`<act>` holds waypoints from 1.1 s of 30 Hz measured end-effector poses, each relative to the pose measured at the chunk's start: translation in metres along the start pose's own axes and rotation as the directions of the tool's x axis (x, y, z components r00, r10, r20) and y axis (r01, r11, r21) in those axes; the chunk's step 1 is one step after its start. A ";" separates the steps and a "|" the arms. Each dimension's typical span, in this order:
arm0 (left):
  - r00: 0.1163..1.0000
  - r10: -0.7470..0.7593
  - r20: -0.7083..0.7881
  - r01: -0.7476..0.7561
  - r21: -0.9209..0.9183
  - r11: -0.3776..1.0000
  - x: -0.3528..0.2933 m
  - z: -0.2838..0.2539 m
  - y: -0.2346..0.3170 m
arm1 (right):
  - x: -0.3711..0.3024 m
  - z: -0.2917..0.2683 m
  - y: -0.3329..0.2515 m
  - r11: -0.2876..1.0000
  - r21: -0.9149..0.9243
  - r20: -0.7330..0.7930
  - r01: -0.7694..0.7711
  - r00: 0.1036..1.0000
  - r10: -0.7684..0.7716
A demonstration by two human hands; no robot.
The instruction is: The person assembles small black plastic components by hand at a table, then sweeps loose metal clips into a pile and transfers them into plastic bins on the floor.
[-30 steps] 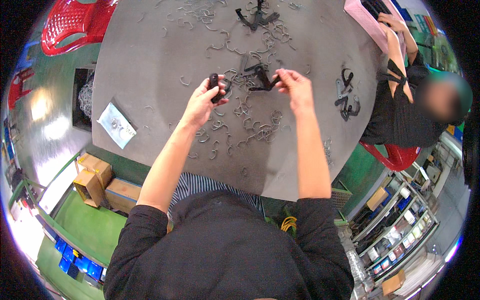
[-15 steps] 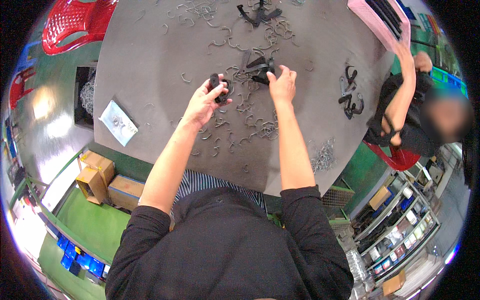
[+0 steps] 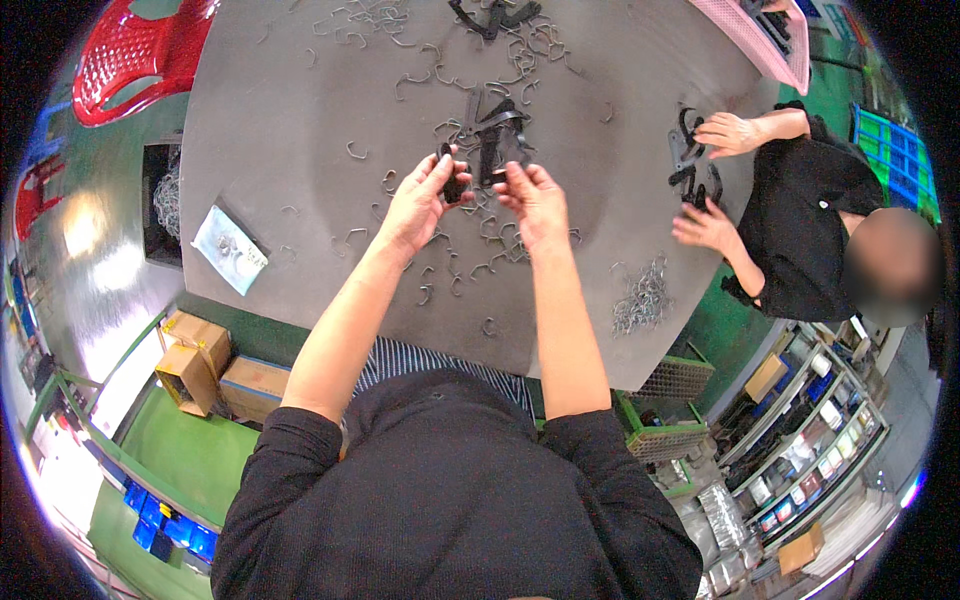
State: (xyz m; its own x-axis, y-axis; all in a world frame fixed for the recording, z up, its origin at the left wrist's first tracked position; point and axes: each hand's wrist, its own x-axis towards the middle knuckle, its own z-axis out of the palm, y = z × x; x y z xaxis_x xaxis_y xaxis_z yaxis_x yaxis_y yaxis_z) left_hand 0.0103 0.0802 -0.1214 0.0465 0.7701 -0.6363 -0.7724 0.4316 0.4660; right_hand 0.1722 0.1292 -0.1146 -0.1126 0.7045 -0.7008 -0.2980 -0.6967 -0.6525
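Clear bag (image 3: 230,248) lies flat at counter (image 3: 300,90) left edge, apart from the work. Left hand (image 3: 420,200) pinches one small black part (image 3: 452,183) upright between thumb and fingers, raised just above the counter, probably for alignment. Right hand (image 3: 535,195) fingers curled just beside it, touching a black strap piece (image 3: 497,135); grip uncertain. Loose wire hooks (image 3: 455,275) too many to count. One hook pile (image 3: 642,297) right. Co-worker's two hands (image 3: 722,133) on black parts.
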 end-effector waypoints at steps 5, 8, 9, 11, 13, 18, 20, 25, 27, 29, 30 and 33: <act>0.982 0.184 -0.050 -0.174 0.162 0.971 -0.001 0.002 -0.009 | 0.009 0.018 0.009 0.969 -0.247 0.143 0.021 0.990 0.015; 0.973 0.215 -0.077 -0.206 0.119 0.971 0.005 -0.018 0.001 | 0.027 0.032 -0.005 0.935 -0.353 0.256 0.013 0.963 0.083; 0.970 0.227 -0.088 -0.218 0.100 0.971 0.005 -0.017 0.007 | 0.034 0.035 -0.003 0.930 -0.368 0.291 -0.005 0.949 0.120; 0.964 0.238 -0.121 -0.230 0.076 0.970 0.007 -0.018 0.016 | 0.047 0.040 0.000 0.826 -0.553 0.286 0.109 0.956 0.065; 0.957 0.236 -0.168 -0.228 0.068 0.971 0.008 -0.025 0.027 | 0.056 0.052 -0.004 0.490 -0.814 0.284 0.312 0.950 -0.133; 0.986 0.093 -0.137 -0.094 0.002 0.996 0.016 -0.038 0.046 | 0.087 0.030 -0.032 -0.278 -0.834 0.550 0.476 0.760 -0.347; 0.990 0.065 -0.128 -0.061 0.039 0.997 0.014 -0.034 0.050 | 0.093 0.017 -0.034 -0.341 -0.792 0.595 0.506 0.764 -0.249; 0.999 0.015 -0.039 -0.014 0.027 1.000 0.011 -0.029 0.054 | 0.062 0.023 -0.051 -0.050 -0.670 0.713 0.741 0.623 -0.322; 0.998 -0.048 -0.047 0.050 0.036 0.998 0.012 -0.025 0.051 | 0.053 0.026 -0.047 -0.028 -0.593 0.772 0.804 0.559 -0.302; 0.994 -0.101 -0.033 0.103 0.057 0.993 0.013 -0.017 0.048 | 0.046 0.028 -0.041 -0.022 -0.523 0.820 0.852 0.496 -0.288; 0.997 -0.081 -0.012 0.082 0.094 0.992 0.011 -0.014 0.045 | 0.044 0.029 -0.036 -0.033 -0.499 0.839 0.866 0.472 -0.271; 0.998 -0.049 0.039 0.043 0.130 0.991 0.008 -0.018 0.032 | 0.030 0.030 -0.023 0.003 -0.561 0.816 0.828 0.553 -0.170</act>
State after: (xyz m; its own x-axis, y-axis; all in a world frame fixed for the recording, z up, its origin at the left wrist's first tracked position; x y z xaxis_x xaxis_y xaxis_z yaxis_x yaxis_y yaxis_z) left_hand -0.0259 0.0913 -0.1224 0.1086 0.7657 -0.6340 -0.6808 0.5221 0.5138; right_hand 0.1469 0.1706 -0.1123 -0.7848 0.6184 -0.0417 0.4378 0.5054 -0.7436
